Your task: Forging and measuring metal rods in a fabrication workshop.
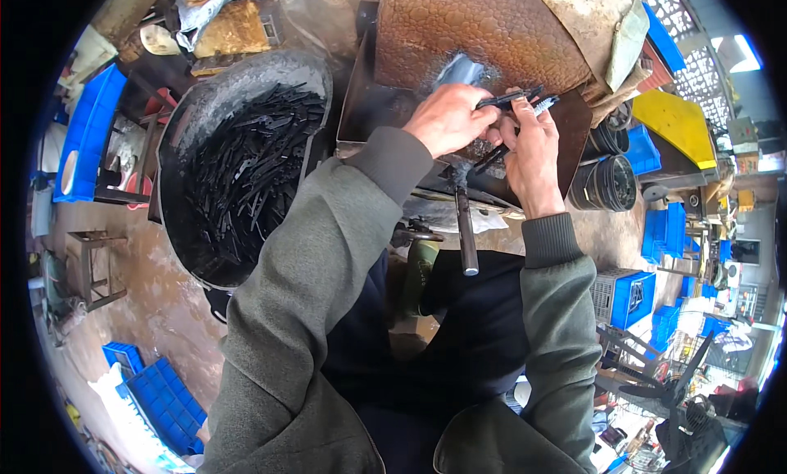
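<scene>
Both hands meet over the dark workbench in front of me. My left hand, its fingers closed, grips one end of a thin black strip. My right hand is closed around several such strips, whose ends stick out past the fingers. Another dark strip slants down between the hands. Just below them a metal bar handle juts from the bench toward me. The strips' exact kind cannot be told.
At my left a large scoop-shaped metal bin holds a heap of black strips. A brown textured sheet rises behind the hands. Black buckets and blue crates stand at the right; a blue crate lies lower left.
</scene>
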{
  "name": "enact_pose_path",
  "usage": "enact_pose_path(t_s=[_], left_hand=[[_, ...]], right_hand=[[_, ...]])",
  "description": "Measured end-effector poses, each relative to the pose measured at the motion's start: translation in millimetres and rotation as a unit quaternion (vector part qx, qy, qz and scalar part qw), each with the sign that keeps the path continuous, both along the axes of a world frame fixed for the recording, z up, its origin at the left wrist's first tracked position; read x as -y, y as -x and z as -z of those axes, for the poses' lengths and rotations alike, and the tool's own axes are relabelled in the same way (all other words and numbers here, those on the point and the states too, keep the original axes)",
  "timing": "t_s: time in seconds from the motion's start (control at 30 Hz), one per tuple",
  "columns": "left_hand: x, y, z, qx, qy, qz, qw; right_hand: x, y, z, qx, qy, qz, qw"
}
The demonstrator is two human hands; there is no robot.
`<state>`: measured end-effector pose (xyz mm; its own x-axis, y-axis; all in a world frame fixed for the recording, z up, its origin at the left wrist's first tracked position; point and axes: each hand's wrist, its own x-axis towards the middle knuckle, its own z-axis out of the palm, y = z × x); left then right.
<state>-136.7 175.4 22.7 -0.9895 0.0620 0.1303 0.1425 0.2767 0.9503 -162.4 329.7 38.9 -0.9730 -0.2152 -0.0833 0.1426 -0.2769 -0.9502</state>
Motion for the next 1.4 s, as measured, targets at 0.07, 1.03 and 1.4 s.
enact_pose_path(t_s=[0.07, 1.03, 1.4], left_hand=[[-2, -5, -2, -0.004, -0.003, 0.001, 1.0], [57, 38, 71, 0.014, 0.117, 0.067, 0.991], [52, 33, 45, -0.057, 0.218, 0.092, 0.97]], right_hand=[[4, -4, -1, -0.026, 0.001, -0.009, 1.0], [-52, -5, -10, 0.149, 0.075, 0.017, 0.986], [-44, -13, -17, 0.096, -0.066, 0.01, 0.993]])
